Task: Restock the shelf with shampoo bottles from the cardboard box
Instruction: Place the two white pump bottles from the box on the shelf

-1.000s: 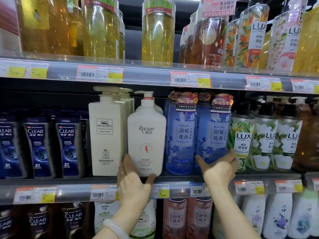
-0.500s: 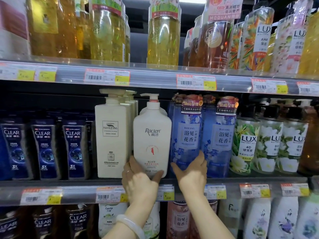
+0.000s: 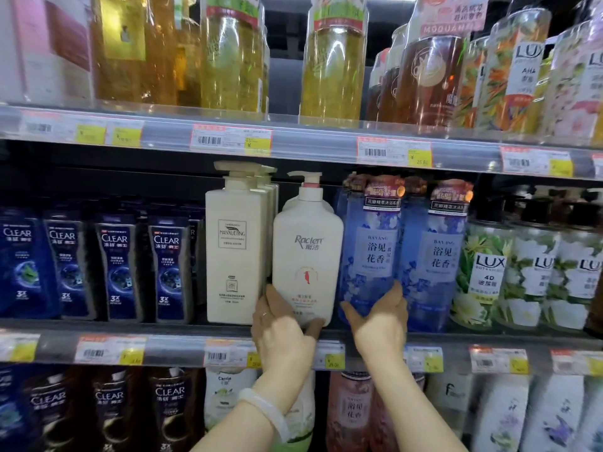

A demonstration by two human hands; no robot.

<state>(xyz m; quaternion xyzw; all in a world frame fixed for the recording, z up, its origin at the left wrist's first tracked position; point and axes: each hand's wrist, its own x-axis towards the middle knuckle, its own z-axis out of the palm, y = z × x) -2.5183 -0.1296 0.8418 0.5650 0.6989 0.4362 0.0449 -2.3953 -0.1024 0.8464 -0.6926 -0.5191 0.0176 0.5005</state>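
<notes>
A white Raclen pump bottle [image 3: 306, 249] stands at the front of the middle shelf [image 3: 173, 347]. My left hand [image 3: 282, 334] grips its base, fingers on the left side and thumb under the right corner. Right beside it stands a blue floral bottle [image 3: 368, 249], and my right hand [image 3: 381, 324] cups its lower part, thumb on the left and fingers on the right. A second blue bottle [image 3: 434, 256] stands next to it. The cardboard box is out of view.
Cream square pump bottles [image 3: 235, 249] stand left of the white bottle, with dark blue Clear bottles [image 3: 114, 265] further left. Lux bottles [image 3: 528, 272] fill the right. The upper shelf [image 3: 310, 148] holds amber bottles, and more bottles crowd the shelf below.
My right hand has moved left from the right blue bottle to the left blue bottle beside the white one. My left hand has stayed on the white bottle's base.
</notes>
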